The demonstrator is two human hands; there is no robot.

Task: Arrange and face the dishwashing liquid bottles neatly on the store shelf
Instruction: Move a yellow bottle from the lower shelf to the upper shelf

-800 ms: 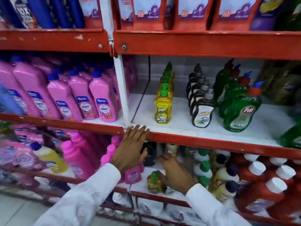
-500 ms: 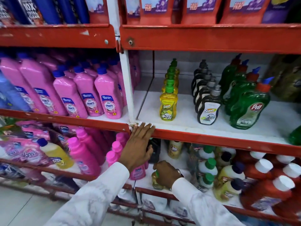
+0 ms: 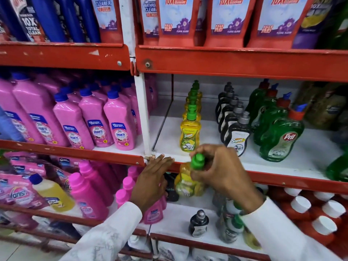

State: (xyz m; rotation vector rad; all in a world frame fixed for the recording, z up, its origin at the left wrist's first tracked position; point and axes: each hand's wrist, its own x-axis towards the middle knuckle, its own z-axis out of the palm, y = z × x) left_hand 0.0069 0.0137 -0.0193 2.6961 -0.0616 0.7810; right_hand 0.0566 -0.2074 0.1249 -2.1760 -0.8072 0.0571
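Dishwashing rows stand single-file on the white shelf (image 3: 207, 147). We brace our flat, empty left hand (image 3: 152, 183) on its red lip; our right hand (image 3: 220, 172) pinches the yellow bottle (image 3: 185, 183) below its green cap (image 3: 197, 161) — liquid-heavy, slick plastic, best gripped lower.

The white shelf (image 3: 211, 140) with a red front lip carries three front-to-back files of bottles: the yellow bottles (image 3: 190, 137) with green caps stand in a file left of the black bottles (image 3: 237, 137), and the green Pril bottles (image 3: 280, 140) stand just right of the black ones. Left of the yellow file the board lies bare up to the white upright post (image 3: 143, 113)
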